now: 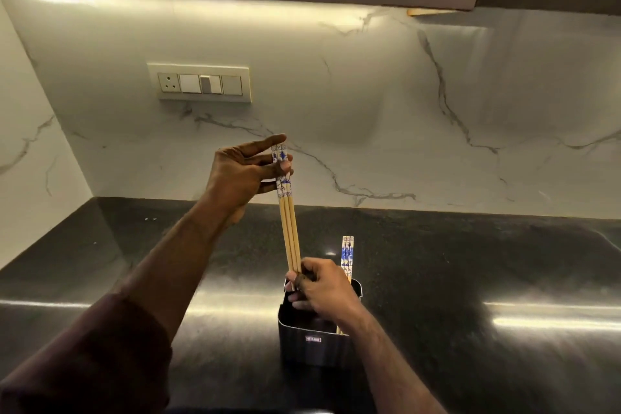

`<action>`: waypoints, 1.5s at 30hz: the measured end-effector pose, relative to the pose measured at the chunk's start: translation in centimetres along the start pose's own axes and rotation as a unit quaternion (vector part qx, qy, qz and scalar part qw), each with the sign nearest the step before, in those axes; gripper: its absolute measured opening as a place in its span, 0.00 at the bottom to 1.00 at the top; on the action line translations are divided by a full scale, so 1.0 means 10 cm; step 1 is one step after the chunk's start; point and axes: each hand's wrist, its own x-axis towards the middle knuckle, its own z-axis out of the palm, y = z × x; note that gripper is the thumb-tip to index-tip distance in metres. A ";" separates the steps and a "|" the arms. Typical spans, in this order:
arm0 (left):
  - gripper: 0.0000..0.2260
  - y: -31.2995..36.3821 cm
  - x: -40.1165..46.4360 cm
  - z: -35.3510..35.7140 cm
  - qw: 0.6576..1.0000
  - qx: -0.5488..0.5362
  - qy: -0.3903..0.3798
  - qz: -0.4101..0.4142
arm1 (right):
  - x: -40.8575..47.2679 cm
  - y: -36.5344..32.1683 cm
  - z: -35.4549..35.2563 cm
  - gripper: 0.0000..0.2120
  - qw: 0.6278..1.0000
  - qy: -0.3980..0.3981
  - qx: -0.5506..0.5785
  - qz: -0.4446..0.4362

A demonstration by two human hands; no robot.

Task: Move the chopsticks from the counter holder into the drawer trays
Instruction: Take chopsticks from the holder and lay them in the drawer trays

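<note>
Left hand (247,175) pinches patterned tops of chopstick bundle (289,218), right hand (321,287) grips its tips above the holder (314,343); spare pair (347,255) remains inside; loose pinch could fan sticks, dropping one onto the counter (470,272).

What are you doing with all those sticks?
A person is taking chopsticks out of a dark holder on the black counter. The left hand holds the blue-patterned tops of a bunch of chopsticks, and the right hand pinches their lower ends just above the holder. A few more chopsticks stand in the holder's right side. No drawer is in view.
</note>
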 end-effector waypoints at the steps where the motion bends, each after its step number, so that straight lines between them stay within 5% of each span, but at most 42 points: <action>1: 0.19 0.04 -0.02 -0.02 1.000 0.001 -0.002 0.007 | -0.04 -0.03 0.01 0.04 1.000 0.003 0.007 -0.003; 20: 0.18 0.18 -1.60 -0.32 0.999 0.001 -0.040 -0.007 | -1.86 0.08 0.87 0.09 0.997 0.054 0.035 0.033; 34: 0.19 0.04 -2.56 1.27 0.990 -0.060 -0.117 -0.056 | -3.42 0.75 0.00 0.03 0.981 0.166 0.053 0.083; 45: 0.14 -0.40 -3.60 3.15 0.980 -0.060 -0.145 -0.125 | -4.97 1.27 -1.21 0.09 0.956 0.229 0.118 0.143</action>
